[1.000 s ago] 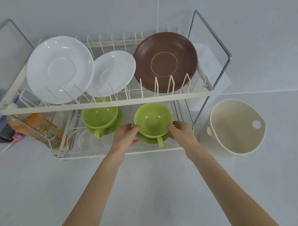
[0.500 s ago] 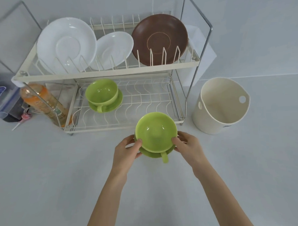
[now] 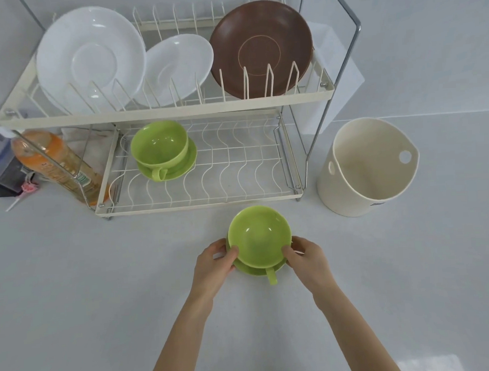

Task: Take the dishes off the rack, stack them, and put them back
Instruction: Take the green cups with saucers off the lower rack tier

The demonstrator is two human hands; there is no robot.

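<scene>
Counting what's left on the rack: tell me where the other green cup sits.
In the head view, the other green cup sits on its saucer at the left of the rack's lower tier, below the small white plate.

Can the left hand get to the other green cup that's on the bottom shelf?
Probably yes, once it lets go. The left hand now grips the near green cup and saucer. The other green cup sits on the rack's lower shelf, whose front looks open, though the upper shelf overhangs it.
</scene>
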